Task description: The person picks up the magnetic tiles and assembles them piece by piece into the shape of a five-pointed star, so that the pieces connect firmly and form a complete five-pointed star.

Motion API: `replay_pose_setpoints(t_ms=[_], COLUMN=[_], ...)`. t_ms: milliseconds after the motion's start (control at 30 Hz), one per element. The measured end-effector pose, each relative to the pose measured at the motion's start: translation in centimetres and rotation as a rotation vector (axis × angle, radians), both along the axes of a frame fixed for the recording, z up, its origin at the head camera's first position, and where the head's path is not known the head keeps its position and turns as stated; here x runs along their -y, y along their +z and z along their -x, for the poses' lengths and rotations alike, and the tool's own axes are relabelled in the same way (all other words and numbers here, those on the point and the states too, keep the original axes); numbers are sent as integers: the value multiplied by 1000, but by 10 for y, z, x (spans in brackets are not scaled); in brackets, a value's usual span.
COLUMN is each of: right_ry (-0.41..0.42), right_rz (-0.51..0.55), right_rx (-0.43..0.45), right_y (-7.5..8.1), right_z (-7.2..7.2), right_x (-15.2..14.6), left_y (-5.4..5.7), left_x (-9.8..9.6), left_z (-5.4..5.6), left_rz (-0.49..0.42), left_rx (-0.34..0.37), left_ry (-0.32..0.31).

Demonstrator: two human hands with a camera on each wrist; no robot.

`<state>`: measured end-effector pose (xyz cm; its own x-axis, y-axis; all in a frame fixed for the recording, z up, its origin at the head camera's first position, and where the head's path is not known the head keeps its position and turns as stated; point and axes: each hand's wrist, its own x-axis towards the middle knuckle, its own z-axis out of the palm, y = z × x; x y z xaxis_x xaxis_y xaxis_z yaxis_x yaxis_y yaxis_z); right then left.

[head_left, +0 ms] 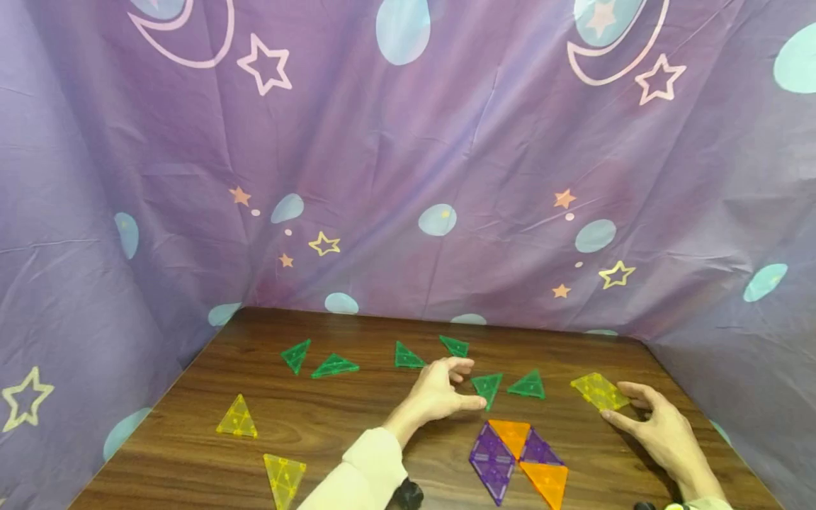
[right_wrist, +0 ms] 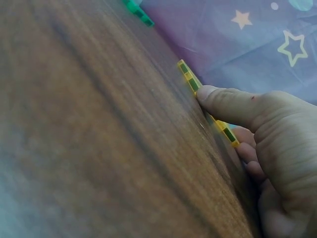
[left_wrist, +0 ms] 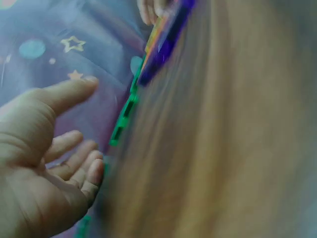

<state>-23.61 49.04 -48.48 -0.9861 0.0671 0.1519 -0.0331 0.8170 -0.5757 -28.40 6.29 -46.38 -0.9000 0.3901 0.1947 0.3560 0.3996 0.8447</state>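
Yellow tiles [head_left: 594, 390] are pinched by the right hand [head_left: 663, 428]; the left hand [head_left: 438, 389] — thumb and fingers apart — is near green tiles [head_left: 487, 387].

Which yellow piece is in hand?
The rightmost yellow piece: the right hand holds it between thumb and fingers. The two yellow triangles farther left are untouched.

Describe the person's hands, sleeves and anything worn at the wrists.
The left hand and right hand are bare, without gloves or visible rings. The left sleeve is plain cream; only an edge of the pale right sleeve shows. By the left sleeve sits a dark lobed piece, too unclear to identify.
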Motion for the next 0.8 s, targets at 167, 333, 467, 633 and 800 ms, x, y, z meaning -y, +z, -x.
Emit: replay_pose_setpoints(t_ms=[167, 333, 467, 633, 800], right_ry=[-42, -193, -167, 59, 194], right_rz=[65, 255, 418, 479, 437], right_rx=[-77, -342, -488, -372, -187], right_y=[-3, -4, -1, 0, -3], right_z=[-5, -9, -6, -3, 2], right_x=[4, 21, 51, 83, 97], left_y=[-13, -16, -16, -15, -15], left_x=[4, 2, 2, 1, 0], left_z=[-2, -2, -3, -2, 0], left_rz=[-56, -44, -29, -28, 7], left_rx=[20, -19, -21, -49, -85], left_ry=[-6, -15, 5, 14, 26])
